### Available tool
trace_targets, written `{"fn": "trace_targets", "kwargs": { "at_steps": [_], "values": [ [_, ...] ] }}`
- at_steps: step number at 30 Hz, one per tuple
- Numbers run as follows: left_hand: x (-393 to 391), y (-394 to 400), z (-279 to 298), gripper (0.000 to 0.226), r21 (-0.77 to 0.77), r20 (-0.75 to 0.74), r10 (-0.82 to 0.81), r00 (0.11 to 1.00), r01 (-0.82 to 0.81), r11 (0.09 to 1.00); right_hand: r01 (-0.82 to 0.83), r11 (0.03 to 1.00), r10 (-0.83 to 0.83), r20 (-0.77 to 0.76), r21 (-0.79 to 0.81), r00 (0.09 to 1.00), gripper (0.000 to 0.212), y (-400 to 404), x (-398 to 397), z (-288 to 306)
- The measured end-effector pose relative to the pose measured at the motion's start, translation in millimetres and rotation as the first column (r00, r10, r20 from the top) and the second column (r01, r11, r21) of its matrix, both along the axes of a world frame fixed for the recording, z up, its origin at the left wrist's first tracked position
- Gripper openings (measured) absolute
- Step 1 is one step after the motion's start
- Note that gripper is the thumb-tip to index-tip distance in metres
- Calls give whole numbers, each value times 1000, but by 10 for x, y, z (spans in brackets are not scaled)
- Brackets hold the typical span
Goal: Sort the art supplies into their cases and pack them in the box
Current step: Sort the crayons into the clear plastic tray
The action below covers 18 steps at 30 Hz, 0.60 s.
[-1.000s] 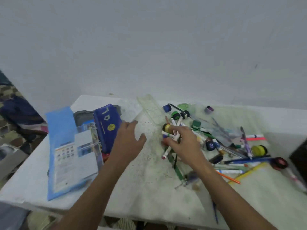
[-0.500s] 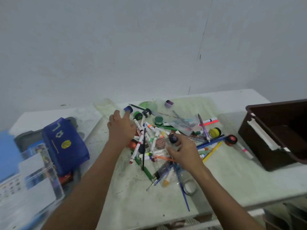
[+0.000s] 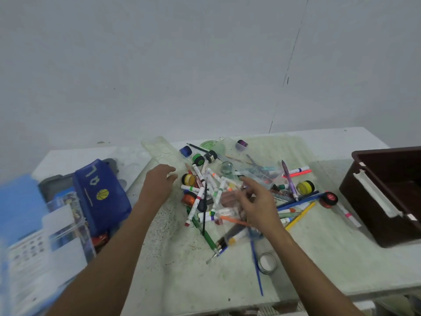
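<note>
A heap of markers (image 3: 211,190), small paint pots (image 3: 188,179), brushes and pencils lies in the middle of the white table (image 3: 177,265). My left hand (image 3: 159,182) hovers at the heap's left edge, fingers loosely bent, holding nothing. My right hand (image 3: 257,204) is over the heap's middle with fingers spread and relaxed; no item shows in its grip. A blue fabric pencil case (image 3: 100,195) stands at the left. A dark brown box (image 3: 387,195) sits open at the right edge.
A clear plastic case with printed cards (image 3: 57,229) and a blue folder (image 3: 18,208) lie at the far left, blurred. A clear ruler (image 3: 161,151) lies behind the heap. A small round tin (image 3: 267,262) sits near the front edge. A grey wall stands behind.
The camera has swung right, bringing the brown box into view. My left hand drew back from the blue pot toward the heap's left edge. My right hand lifted and opened its fingers over the markers.
</note>
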<state>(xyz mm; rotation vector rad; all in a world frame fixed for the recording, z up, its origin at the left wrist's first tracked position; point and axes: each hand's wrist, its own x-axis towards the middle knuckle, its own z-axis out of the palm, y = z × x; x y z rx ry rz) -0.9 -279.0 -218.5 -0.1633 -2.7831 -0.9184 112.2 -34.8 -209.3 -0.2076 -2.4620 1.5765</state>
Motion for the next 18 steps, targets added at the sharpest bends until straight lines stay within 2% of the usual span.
{"fn": "trace_targets", "kwargs": {
  "at_steps": [3, 7, 11, 13, 18],
  "values": [
    [74, -29, 132, 17, 1, -118, 7, 993, -7, 1000, -2, 996, 0, -14, -95, 1000, 41, -47, -79, 70],
    [237, -191, 399, 15, 35, -233, 43, 972, -36, 999, -63, 986, 57, -42, -154, 997, 40, -260, -263, 262],
    [495, -565, 641, 16, 79, -273, 111, 956, -92, 993, -179, 973, 169, -75, -146, 983, 42, -686, -519, 389],
    [657, -821, 705, 16, 91, -245, 147, 958, -128, 988, -242, 958, 233, -77, -155, 969, 42, -964, -630, 403],
    [1124, -1408, 634, 8, 8, -225, 242, 944, -246, 969, -334, 897, 348, -3, -290, 937, 43, -1681, -790, 323]
  ]
}}
